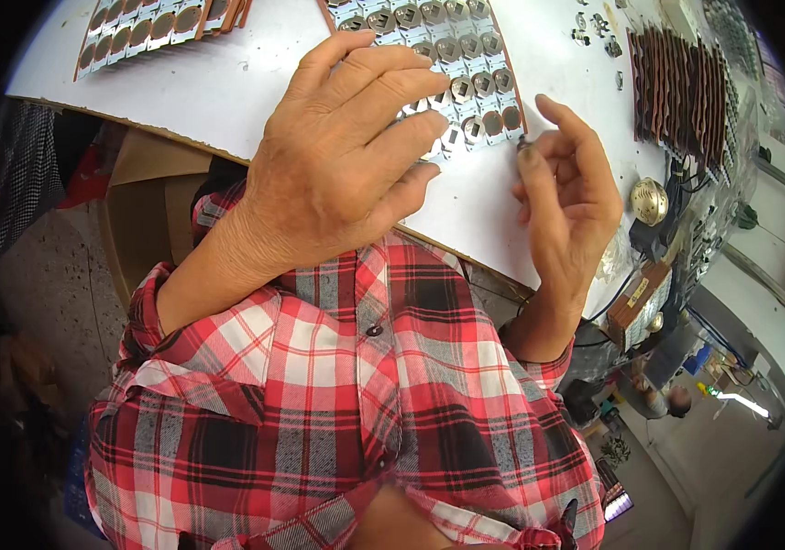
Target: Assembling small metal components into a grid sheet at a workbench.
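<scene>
My left hand (337, 147) lies over a panel of small circuit boards (489, 69), its fingers stretched out and slightly apart. They cover the panel's near left part. Rows of round metal pieces (447, 49) fill most of the panel; two coppery round spots (502, 119) show at its near right corner. Just right of that corner is my right hand (566, 183), with the index finger raised and the other fingers curled. Its thumb presses toward the curled fingers, and a small dark bit shows at the thumb tip, too small to name.
Stacked board panels (145, 29) lie at the far left of the white table (236, 78). Loose small metal parts (610, 44) are scattered at the far right. A row of upright brown-edged panels (681, 96) stands beyond, near a round metallic object (649, 202) and cables.
</scene>
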Tool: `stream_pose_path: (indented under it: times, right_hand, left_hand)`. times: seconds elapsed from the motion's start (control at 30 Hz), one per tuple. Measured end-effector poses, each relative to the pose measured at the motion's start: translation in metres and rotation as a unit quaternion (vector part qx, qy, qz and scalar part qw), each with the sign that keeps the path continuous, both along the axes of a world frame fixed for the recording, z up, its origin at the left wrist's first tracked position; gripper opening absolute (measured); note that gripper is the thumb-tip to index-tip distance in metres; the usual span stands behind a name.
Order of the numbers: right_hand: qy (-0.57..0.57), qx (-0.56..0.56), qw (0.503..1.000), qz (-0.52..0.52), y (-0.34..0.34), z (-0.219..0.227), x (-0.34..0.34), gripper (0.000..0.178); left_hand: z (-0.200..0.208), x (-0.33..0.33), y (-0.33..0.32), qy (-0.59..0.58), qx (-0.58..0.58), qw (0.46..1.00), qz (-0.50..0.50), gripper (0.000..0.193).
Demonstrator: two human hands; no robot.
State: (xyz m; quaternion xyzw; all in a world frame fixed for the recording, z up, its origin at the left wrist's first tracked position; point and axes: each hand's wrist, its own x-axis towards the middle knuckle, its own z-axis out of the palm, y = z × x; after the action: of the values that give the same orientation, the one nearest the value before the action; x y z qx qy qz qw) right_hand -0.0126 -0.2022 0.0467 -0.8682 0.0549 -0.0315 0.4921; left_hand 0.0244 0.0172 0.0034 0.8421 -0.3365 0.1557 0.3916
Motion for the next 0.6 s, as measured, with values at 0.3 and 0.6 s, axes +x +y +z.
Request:
stream_pose_path:
  times: [0.3,0.6]
  right_hand:
    - [0.049,0.145,0.988,-0.024,0.009,-0.007,0.013,0.017]
    - [-0.007,0.04,0.998,0.054,-0.005,-0.008,0.019,0.017]
  left_hand:
    - [0.0,0.0,-0.001,-0.004,0.002,1.0,-0.001,0.037]
    - [0.0,0.0,0.001,-0.008,0.001,1.0,0.002,0.037]
